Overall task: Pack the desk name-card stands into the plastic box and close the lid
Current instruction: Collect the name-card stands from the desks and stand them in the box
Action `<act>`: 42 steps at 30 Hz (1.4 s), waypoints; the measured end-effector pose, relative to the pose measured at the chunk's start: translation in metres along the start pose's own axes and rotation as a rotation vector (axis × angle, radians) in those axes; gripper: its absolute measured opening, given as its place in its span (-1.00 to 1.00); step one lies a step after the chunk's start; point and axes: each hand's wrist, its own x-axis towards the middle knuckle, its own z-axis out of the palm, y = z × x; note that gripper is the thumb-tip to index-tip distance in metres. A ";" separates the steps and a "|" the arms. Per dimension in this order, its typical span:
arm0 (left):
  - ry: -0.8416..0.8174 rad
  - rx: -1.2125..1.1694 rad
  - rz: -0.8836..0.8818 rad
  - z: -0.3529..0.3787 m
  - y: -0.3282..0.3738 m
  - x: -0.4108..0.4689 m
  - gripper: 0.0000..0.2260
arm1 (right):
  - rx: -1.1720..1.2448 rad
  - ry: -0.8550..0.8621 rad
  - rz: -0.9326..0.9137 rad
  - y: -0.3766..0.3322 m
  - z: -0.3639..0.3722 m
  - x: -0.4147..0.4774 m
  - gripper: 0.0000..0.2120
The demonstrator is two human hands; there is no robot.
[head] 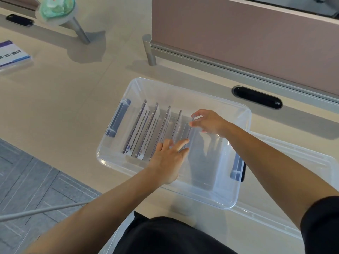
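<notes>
A clear plastic box (225, 107) with grey-blue latch handles stands open on the beige desk. Several clear name-card stands (146, 129) sit upright in a row in its left half. My right hand (209, 121) pinches the far top edge of the rightmost stand (189, 133). My left hand (169, 158) reaches over the near wall, its fingers on the near end of that same stand. The box's clear lid (300, 162) lies flat on the desk, partly under the box at the right. One more name-card stand (12, 54) lies on the desk at far left.
A pink divider panel (247, 33) on a metal rail runs along the desk's back right. A black cable slot (256, 97) sits behind the box. A metal post with a green-filled bag (58, 8) stands at the back left. Grey carpet (27, 180) lies below the desk edge.
</notes>
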 end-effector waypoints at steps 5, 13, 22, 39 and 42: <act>0.018 -0.031 -0.010 0.003 0.000 0.000 -0.29 | -0.018 0.007 -0.014 -0.001 0.001 -0.001 -0.71; 0.037 -0.064 -0.027 0.007 0.000 0.000 -0.30 | -0.022 -0.014 -0.010 0.000 0.000 -0.002 -0.67; -0.028 -0.204 0.005 -0.001 -0.013 -0.002 -0.29 | -0.059 -0.053 0.017 -0.003 -0.003 -0.007 -0.54; 0.534 -0.622 -0.507 -0.038 -0.148 -0.163 -0.81 | -0.771 0.071 -0.526 -0.171 0.118 -0.144 -0.72; 0.570 -0.702 -0.520 -0.035 -0.183 -0.215 -0.80 | -0.762 0.087 -0.590 -0.210 0.168 -0.160 -0.75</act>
